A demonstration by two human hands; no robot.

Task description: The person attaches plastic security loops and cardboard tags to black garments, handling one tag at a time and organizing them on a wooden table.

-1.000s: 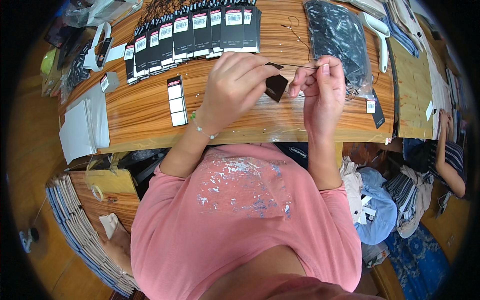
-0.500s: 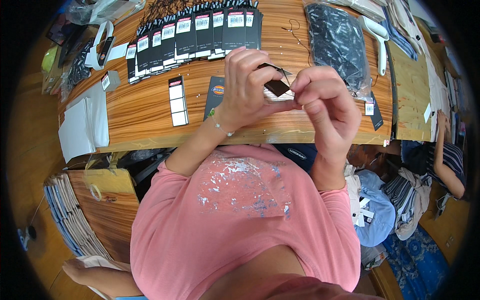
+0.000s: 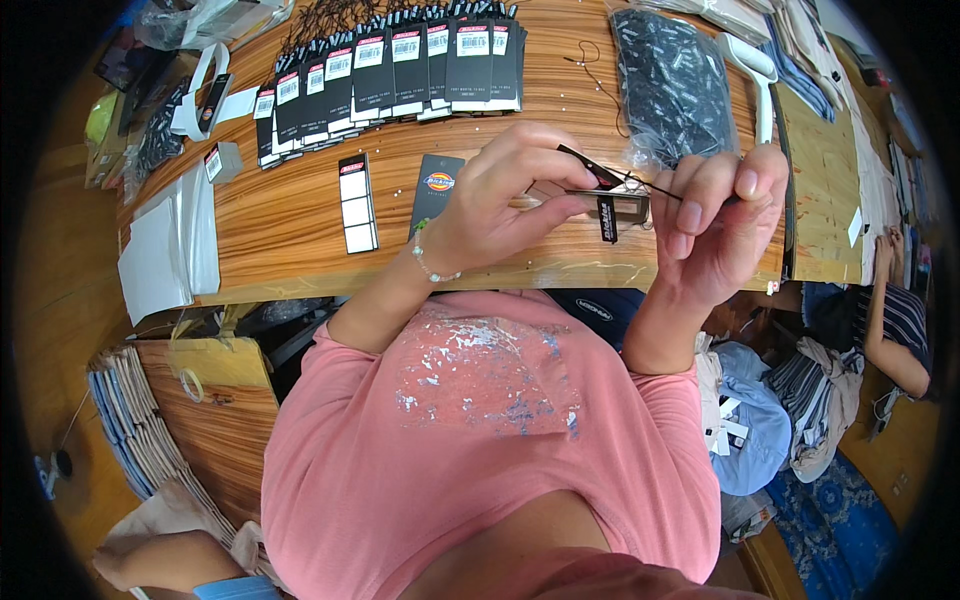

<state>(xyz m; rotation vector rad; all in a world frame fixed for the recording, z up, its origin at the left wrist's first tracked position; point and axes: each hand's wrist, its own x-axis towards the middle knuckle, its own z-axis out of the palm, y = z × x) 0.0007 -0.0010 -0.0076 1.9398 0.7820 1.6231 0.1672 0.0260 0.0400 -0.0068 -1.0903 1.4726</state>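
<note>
My left hand (image 3: 500, 205) pinches the small black card tag (image 3: 607, 218); my right hand (image 3: 715, 225) should keep the thin black string (image 3: 655, 187) taut above the wooden table (image 3: 290, 215).

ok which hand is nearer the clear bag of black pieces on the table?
Right. The right hand is raised just below and beside the bag of black pieces, pinching a thin black string. The left hand holds a hang tag further to the bag's left.

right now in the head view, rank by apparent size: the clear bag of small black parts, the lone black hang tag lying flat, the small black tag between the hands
1. Clear bag of small black parts
2. Lone black hang tag lying flat on the wooden table
3. Small black tag between the hands, though raised nearer the camera
</note>
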